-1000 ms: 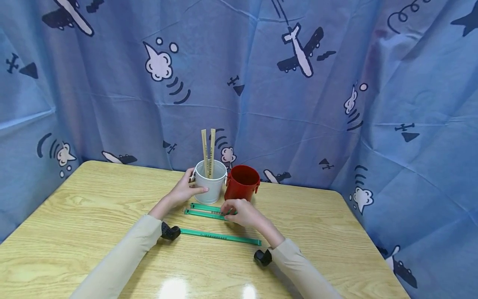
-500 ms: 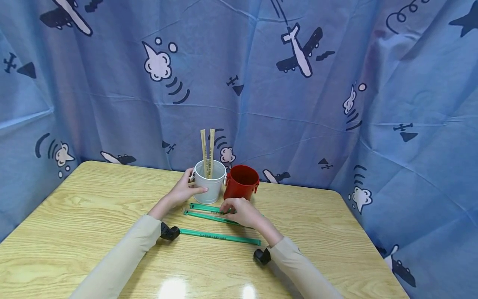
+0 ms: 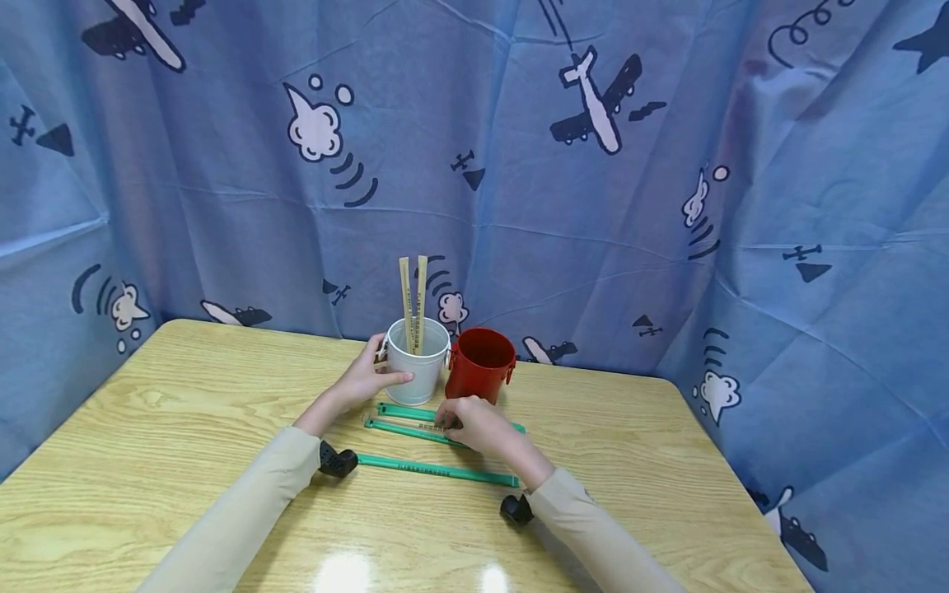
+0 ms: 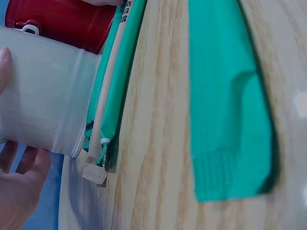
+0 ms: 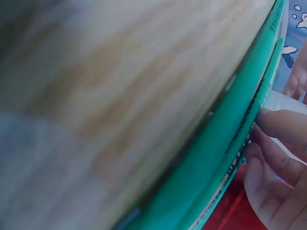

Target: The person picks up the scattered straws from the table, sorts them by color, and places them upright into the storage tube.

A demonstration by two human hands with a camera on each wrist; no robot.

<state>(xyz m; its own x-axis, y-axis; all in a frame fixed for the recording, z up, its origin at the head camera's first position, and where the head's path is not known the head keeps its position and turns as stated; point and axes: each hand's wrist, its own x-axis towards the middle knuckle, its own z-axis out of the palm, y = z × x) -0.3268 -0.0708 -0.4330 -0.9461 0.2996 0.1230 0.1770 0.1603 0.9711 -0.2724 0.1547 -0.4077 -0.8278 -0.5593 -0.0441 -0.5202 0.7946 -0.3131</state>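
My left hand (image 3: 362, 379) grips a white bucket (image 3: 417, 380) from its left side, thumb across the front. Two beige chopstick packets (image 3: 421, 288) stand upright inside it. In front of the bucket lie two green chopstick packets (image 3: 400, 428), with a beige chopstick packet (image 4: 106, 91) between them. Over their middle is my right hand (image 3: 485, 428), fingers bent, fingertips (image 5: 254, 155) right at the packets' edge. Whether it pinches one I cannot tell. One more green chopstick packet (image 3: 437, 470) lies apart, nearer the front.
A red bucket (image 3: 480, 371) stands against the white one's right side, behind my right hand. The wooden table (image 3: 185, 428) ends at a blue printed curtain (image 3: 415, 165). Black wrist cameras (image 3: 337, 459) sit low over the table by both sleeves.
My right hand has shifted slightly down and toward the front, and the right end of the rear green packet now shows beyond it. The left hand holds the white bucket unchanged.
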